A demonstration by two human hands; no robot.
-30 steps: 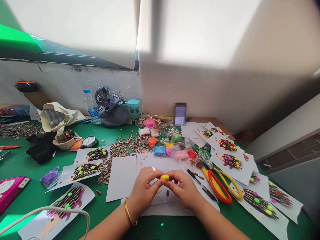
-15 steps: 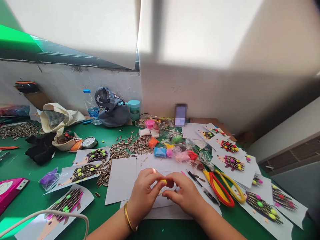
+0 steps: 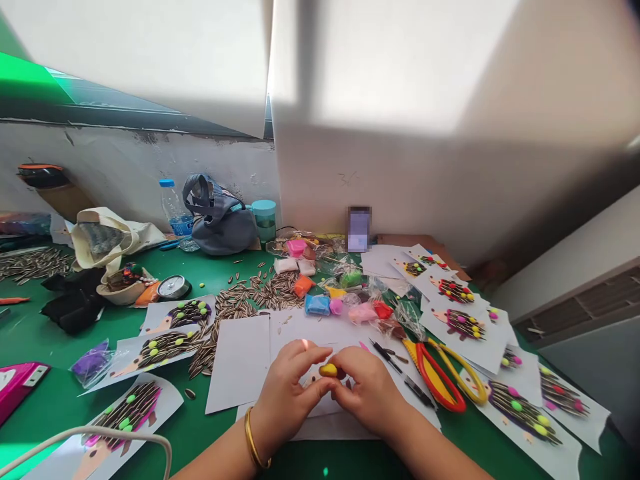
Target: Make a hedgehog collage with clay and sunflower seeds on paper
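A small lump of yellow clay (image 3: 328,369) is pinched between my two hands. My left hand (image 3: 293,383), with a gold bangle at the wrist, has its thumb and forefinger against the lump's left side. My right hand (image 3: 367,383) grips its right side, fingers curled, and the two thumbs nearly meet below it. Under both hands lie white paper sheets (image 3: 240,360), and a paper partly hidden by the fingers shows dark bits. Packets of coloured clay, among them a blue one (image 3: 318,305) and an orange one (image 3: 303,286), sit just beyond.
Yellow and red scissors (image 3: 443,380) and a black pen (image 3: 419,392) lie to the right. Finished seed hedgehog cards (image 3: 467,325) spread along the right, others (image 3: 170,347) on the left. Sunflower seeds (image 3: 240,300) are heaped behind. A cable (image 3: 100,423) curves at lower left.
The yellow lump now shows more between my fingertips. My thumbs have come closer together beneath it. The whole view has shifted slightly.
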